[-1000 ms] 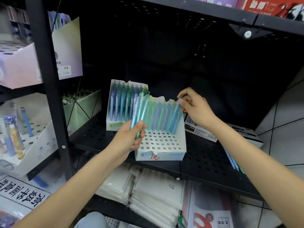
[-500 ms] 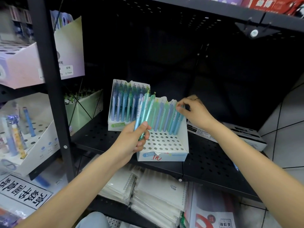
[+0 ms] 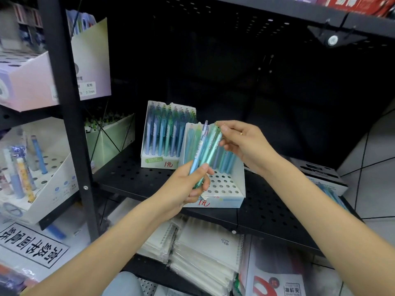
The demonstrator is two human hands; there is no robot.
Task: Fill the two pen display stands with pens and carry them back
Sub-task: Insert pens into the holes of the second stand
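A black perforated metal shelf [image 3: 267, 208] in a stationery rack stretched out under my hands. My left hand [image 3: 186, 189] curled around a small bunch of blue-green pens [image 3: 203, 154], thumb pressed across the barrels, their upper ends slanting up and away toward my right hand [image 3: 241, 142]. My right fingertips [image 3: 223, 129] pinched the top of one pen in that bunch. Just beyond and below my left knuckles stood the nearer pen display stand [image 3: 224, 189], white, its back rows filled and its front holes open. Behind it, farther from my fingers and to their left, the second stand [image 3: 162, 161] was packed with blue and green pens. To the right of my right wrist lay a flat printed box [image 3: 320, 174]. Below the shelf, under my forearms, lay stacked spiral notebooks [image 3: 205, 253] in plastic wrap.
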